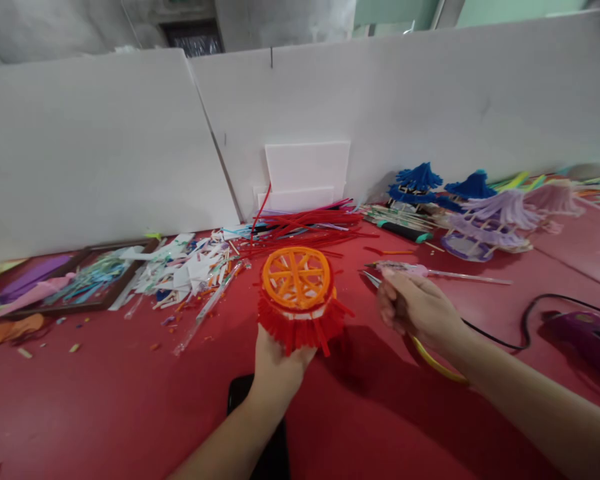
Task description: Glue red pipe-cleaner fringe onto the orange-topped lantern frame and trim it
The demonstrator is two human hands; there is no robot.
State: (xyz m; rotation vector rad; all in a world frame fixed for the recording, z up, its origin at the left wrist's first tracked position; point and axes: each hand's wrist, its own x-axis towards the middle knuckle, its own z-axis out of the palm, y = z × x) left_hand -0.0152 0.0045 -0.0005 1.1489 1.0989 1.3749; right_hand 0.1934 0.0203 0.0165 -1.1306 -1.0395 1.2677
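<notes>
My left hand (281, 363) grips a round craft piece (297, 277) from below, above the red table. Its upper face is an orange spoked wheel of fuzzy pipe cleaner, with a red fringe (300, 327) hanging around it. Curled fingers of my right hand (420, 310) close around what looks like the handle of a pink glue gun (415, 269), mostly hidden. The gun's nozzle points left and a clear glue stick (473, 277) sticks out at the rear. Partly covered by that hand is a pointed metal tool with a yellow handle (437, 363).
Red pipe cleaners (305, 227) lie before white panels (380, 113). Paper scraps (187, 273) and a dark frame (105, 300) are left. Blue (417, 183) and lilac (500, 213) tiered pieces, a cord (525, 327) and a purple device (585, 340) are right. A phone-like black object (273, 447) lies near.
</notes>
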